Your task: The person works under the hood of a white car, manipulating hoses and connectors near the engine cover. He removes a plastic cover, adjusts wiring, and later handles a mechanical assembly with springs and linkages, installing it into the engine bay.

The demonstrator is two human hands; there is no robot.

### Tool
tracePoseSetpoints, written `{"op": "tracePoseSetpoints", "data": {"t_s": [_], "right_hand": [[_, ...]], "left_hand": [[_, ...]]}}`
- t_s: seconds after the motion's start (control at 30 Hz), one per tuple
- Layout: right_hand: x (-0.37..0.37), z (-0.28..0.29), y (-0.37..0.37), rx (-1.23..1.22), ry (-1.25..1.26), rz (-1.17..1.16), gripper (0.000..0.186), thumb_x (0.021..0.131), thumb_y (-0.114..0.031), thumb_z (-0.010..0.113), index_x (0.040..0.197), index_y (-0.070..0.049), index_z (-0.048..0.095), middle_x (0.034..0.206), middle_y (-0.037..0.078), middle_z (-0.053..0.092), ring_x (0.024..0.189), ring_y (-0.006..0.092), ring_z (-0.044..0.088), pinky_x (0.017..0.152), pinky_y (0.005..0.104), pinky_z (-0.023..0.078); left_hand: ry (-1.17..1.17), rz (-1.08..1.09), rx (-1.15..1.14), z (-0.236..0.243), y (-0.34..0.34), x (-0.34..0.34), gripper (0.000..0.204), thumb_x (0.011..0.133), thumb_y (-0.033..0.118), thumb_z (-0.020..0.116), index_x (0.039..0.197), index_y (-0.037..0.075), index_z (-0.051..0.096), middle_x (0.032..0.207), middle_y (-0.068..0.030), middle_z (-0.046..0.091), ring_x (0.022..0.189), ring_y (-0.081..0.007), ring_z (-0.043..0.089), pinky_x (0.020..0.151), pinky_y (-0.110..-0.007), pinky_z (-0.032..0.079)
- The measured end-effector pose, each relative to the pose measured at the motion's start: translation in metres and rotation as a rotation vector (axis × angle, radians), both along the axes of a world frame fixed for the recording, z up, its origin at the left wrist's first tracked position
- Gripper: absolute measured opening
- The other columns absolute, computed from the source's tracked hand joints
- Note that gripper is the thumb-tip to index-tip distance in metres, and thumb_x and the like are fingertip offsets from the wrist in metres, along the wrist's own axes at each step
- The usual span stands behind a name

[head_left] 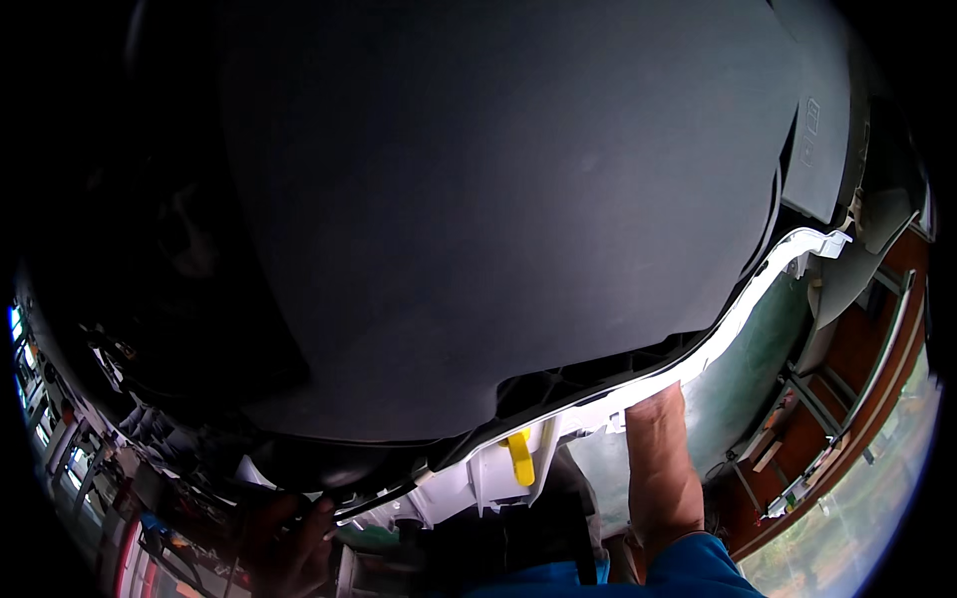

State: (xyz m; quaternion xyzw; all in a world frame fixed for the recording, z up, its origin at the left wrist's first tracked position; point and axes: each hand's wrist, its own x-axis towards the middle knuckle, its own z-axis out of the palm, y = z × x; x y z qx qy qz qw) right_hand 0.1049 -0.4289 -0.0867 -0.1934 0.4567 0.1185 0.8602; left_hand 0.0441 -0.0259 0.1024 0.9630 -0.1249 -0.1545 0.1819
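A large dark grey moulded panel (518, 219) fills most of the head view. Along its near and right edge runs a white trim piece (733, 319), with a yellow tab (521, 458) on its near side. In shadow at the lower left, my left hand (291, 543) is closed at the near edge of the panel, beside a thin black strip (377, 503). My right hand is hidden under the white trim; only the wrist and forearm show, coming up from a blue sleeve (698, 568). Its fingers cannot be seen.
A pale green surface (738, 399) lies below the panel on the right. Beyond it stands a reddish-brown shelf (867, 369) with metal rails and small items. Cluttered racks (75, 468) are at the far left. A window (857, 518) is at the lower right.
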Motion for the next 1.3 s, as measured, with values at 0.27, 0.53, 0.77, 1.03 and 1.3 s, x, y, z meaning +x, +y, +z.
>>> {"op": "tracePoseSetpoints", "data": {"t_s": [0.27,0.53,0.77,1.03,1.3], "right_hand": [[-0.006,0.079,-0.020,-1.128,-0.017,0.930,0.020,0.103,-0.014,0.061,0.101,0.004,0.070,0.087,0.011,0.073,0.078,0.0197,0.070,0.074,0.0331,0.057],[0.022,0.157,0.029,-1.666,-0.901,0.964,0.026,0.099,-0.023,0.074,0.111,0.000,0.074,0.099,0.016,0.076,0.094,0.0237,0.072,0.077,0.0344,0.058],[0.064,0.157,0.084,-1.492,-1.237,1.390,0.030,0.089,-0.017,0.081,0.112,0.000,0.075,0.107,0.017,0.074,0.098,0.0306,0.073,0.084,0.0443,0.059],[0.064,0.170,0.103,-1.556,-0.816,1.513,0.047,0.082,-0.037,0.091,0.109,-0.002,0.075,0.107,0.014,0.076,0.099,0.0294,0.076,0.089,0.0421,0.059],[0.084,0.175,0.107,-1.437,-0.715,1.686,0.051,0.078,-0.038,0.093,0.114,-0.005,0.078,0.108,0.014,0.078,0.102,0.0310,0.074,0.097,0.0469,0.056]], "left_hand": [[0.004,0.040,-0.105,0.002,0.006,-0.007,0.023,0.098,0.019,0.069,0.119,0.017,0.077,0.099,-0.0059,0.063,0.084,-0.0275,0.063,0.072,-0.043,0.049],[-0.256,-0.010,-0.374,-0.020,-0.016,0.026,0.030,0.091,0.005,0.072,0.118,0.014,0.078,0.098,-0.0079,0.063,0.082,-0.0286,0.063,0.071,-0.042,0.050],[-0.089,0.018,-0.282,-0.014,0.004,0.004,0.032,0.079,-0.003,0.082,0.110,0.006,0.081,0.093,-0.0053,0.060,0.075,-0.0248,0.059,0.064,-0.039,0.047],[-0.012,-0.102,-0.328,-0.012,0.009,0.026,0.029,0.096,0.007,0.073,0.124,0.009,0.081,0.105,-0.0116,0.072,0.074,-0.0249,0.064,0.061,-0.036,0.055],[-0.014,-0.086,-0.427,-0.021,0.015,0.029,0.040,0.077,-0.002,0.079,0.116,0.001,0.080,0.089,-0.0068,0.058,0.072,-0.0223,0.055,0.058,-0.034,0.043]]}}
